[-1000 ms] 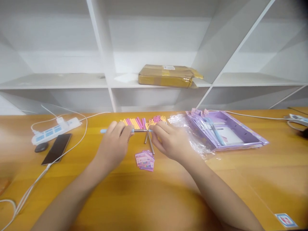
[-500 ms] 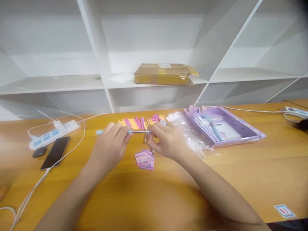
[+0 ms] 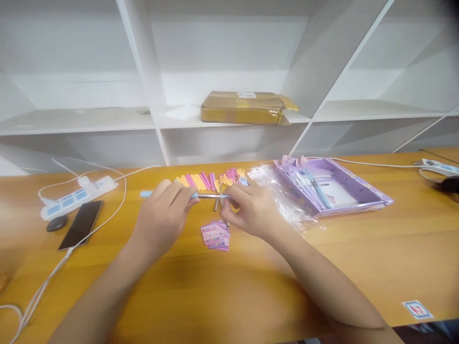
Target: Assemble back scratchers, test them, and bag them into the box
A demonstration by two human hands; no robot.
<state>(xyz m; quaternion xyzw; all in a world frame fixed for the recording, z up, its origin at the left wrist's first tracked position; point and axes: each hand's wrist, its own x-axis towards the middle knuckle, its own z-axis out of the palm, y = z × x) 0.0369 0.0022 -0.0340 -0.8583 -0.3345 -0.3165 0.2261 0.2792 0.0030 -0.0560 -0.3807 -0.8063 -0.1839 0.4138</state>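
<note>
A thin metal rod (image 3: 208, 196) with a light-blue sleeve lies level between my hands, above the desk. My left hand (image 3: 160, 212) is closed round the blue sleeve, whose end sticks out on the left. At the rod's other end, my right hand (image 3: 253, 209) pinches a small light-blue piece mostly hidden by the fingers. Just behind the hands are yellow, pink and purple sleeves (image 3: 195, 181) in a row. Small hand-shaped pieces (image 3: 231, 177) in yellow, pink and blue are heaped beside them. More metal rods (image 3: 216, 204) show partly below the held one. Purple-pink cards (image 3: 215, 235) lie nearer me.
On the right stands an open purple box (image 3: 362, 188) with packaged items, beside crumpled clear plastic (image 3: 283, 200). A power strip (image 3: 79, 196), black mouse (image 3: 57, 223), phone (image 3: 81, 224) and white cables occupy the left. A taped cardboard box (image 3: 245, 107) rests on the shelf behind.
The view has shifted slightly. Both hands keep their hold on the rod, and their grips look nearly the same.
</note>
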